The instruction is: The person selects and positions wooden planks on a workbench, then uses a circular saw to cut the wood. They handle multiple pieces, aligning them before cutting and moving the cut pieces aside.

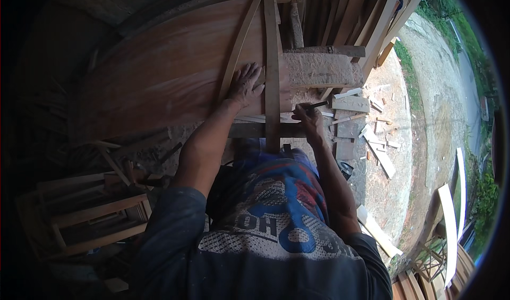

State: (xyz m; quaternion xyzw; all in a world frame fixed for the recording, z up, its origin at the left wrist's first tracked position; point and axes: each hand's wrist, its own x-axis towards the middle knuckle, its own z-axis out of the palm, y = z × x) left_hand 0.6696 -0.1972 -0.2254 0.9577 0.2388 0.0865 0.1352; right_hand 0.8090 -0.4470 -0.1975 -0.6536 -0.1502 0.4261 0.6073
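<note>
My left hand (245, 83) lies flat with spread fingers on a large reddish-brown wooden board (170, 71), pressing next to a long thin wooden strip (271, 61) that runs away from me across the board. A second, curved strip (239, 45) lies to the left of my left hand. My right hand (308, 116) is closed around a dark pencil (317, 105) near the board's near edge, just right of the straight strip.
A rough wood block (319, 69) sits on the board's right end. Wooden frames (95, 215) are piled at lower left. Offcuts (380, 154) and sawdust litter the ground at right. Planks (366, 13) lean at the top right.
</note>
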